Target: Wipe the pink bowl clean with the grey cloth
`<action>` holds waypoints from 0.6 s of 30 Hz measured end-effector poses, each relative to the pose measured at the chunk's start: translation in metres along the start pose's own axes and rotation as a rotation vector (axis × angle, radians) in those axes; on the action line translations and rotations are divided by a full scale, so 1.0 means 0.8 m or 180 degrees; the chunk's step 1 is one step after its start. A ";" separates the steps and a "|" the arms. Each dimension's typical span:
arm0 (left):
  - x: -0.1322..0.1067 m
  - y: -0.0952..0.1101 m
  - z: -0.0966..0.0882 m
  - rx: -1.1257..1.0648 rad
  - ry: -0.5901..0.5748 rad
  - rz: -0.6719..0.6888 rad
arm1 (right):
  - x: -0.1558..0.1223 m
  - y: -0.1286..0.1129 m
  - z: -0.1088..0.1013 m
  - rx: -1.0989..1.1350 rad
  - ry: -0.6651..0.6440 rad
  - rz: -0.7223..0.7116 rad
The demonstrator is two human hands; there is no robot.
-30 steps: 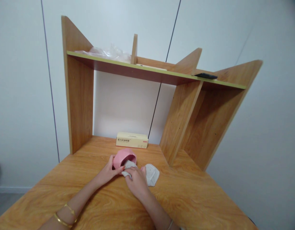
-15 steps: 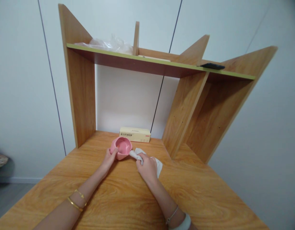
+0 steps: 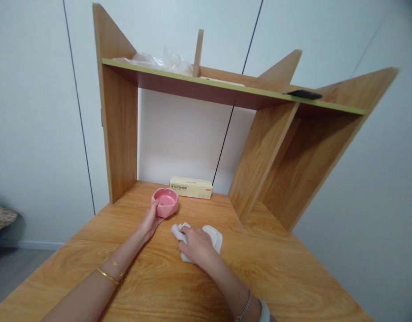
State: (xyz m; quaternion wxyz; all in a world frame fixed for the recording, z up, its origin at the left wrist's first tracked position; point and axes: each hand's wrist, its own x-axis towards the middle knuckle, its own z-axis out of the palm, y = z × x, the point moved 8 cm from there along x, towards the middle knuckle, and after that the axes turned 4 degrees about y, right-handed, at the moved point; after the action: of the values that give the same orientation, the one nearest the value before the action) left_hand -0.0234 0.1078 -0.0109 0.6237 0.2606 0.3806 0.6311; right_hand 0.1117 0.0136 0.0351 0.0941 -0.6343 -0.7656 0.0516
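Observation:
My left hand grips a pink faceted bowl by its near left side, thumb over the rim and fingers underneath. The bowl's opening faces up and shows a bare inside. To the right and nearer me, my right hand is closed on a crumpled white cloth or tissue, which sticks out on both sides of the fingers. The cloth is just above or on the tabletop; I cannot tell which. A gap separates it from the bowl.
A cream long box with printed lettering lies behind the bowl on the wooden desk. Wooden uprights hold a shelf overhead. On it lie a clear plastic bag and a dark flat object.
The right hand has drawn the cloth away from the bowl, toward me. My left hand has turned the bowl more upright and shifted it slightly left. The view has swung a little left.

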 end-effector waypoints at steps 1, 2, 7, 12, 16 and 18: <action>0.000 -0.001 0.001 -0.0003 -0.0021 0.0001 | -0.006 -0.019 0.003 0.0043 -0.0039 -0.0201; 0.001 -0.001 0.001 -0.0010 -0.0040 0.0001 | -0.011 -0.036 0.005 0.0095 -0.0051 -0.0385; 0.000 0.001 0.004 -0.0047 -0.0189 -0.0010 | 0.002 -0.052 -0.031 0.0640 0.0463 -0.0352; -0.003 -0.002 0.007 0.0166 -0.0350 -0.0120 | 0.060 0.014 -0.054 0.1155 0.0923 0.0487; -0.003 -0.010 0.019 0.0385 -0.0709 -0.0152 | 0.091 0.031 -0.029 0.1281 0.0784 0.0685; -0.003 -0.013 0.027 0.0466 -0.0930 -0.0087 | 0.096 0.033 -0.020 0.1268 0.0739 0.0726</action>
State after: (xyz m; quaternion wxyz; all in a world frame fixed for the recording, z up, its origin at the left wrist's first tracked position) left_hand -0.0001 0.1080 -0.0066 0.6603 0.3891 0.3344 0.5485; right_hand 0.1272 0.0934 0.0516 0.2980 -0.6872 -0.6479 0.1385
